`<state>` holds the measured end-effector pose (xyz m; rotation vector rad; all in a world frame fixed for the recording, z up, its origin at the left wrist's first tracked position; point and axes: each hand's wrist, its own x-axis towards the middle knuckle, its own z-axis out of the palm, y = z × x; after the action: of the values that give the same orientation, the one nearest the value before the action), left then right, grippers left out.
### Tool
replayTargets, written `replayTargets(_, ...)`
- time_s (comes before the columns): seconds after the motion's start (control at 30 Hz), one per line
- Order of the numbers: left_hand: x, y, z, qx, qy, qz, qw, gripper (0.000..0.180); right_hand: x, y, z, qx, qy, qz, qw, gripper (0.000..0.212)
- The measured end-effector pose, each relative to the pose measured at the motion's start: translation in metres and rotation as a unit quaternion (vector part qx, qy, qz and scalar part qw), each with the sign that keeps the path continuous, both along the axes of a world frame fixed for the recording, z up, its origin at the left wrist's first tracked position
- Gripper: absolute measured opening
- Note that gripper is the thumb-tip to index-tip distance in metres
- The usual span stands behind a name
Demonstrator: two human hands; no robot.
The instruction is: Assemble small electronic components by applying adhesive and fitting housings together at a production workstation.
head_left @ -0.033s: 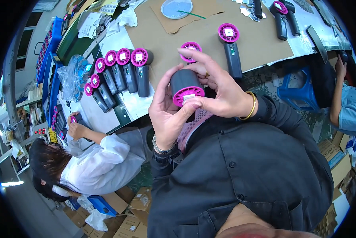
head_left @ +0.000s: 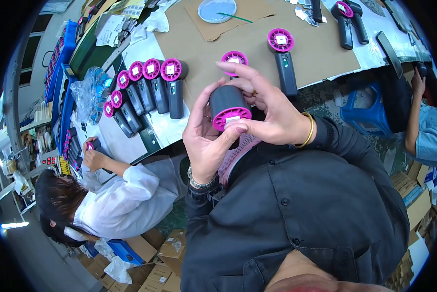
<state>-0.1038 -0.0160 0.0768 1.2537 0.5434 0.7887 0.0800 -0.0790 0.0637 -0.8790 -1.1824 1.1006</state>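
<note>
Between my two hands is a dark grey handheld fan point(head_left: 228, 101), its round magenta grille tilted toward me. My left hand point(head_left: 202, 141) wraps the fan head from the left, thumb at the white square piece point(head_left: 232, 119) in the grille's middle. From the other side my right hand point(head_left: 274, 117) grips it, its thumb also at the white piece and its index finger raised off the body. The fan's lower part is hidden. Just beyond my fingers lies another fan point(head_left: 234, 56), partly covered by my right hand. A further fan point(head_left: 286, 73) lies to its right, handle toward me.
Several matching fans point(head_left: 175, 97) lie in a row at the left, beside clear plastic wrap point(head_left: 88, 97). A white dish point(head_left: 213, 10) with a green stick sits on cardboard at the back. A co-worker in white point(head_left: 126, 204) works at left. A blue stool point(head_left: 366, 109) stands at right.
</note>
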Motion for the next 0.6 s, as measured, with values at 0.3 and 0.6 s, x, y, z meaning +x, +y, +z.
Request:
replayTargets(0.3,-0.002,-0.008,-0.017,-0.019,0.009,0.034,0.999,0.092,-0.003,-0.001,-0.003,-0.009,-0.008,-0.004,1.0,0.093)
replayTargets(0.6,0.005,0.004,-0.027,0.105,0.153,0.105,0.977,0.111,0.006,0.03,-0.01,-0.137,0.089,-0.062,0.985,0.083)
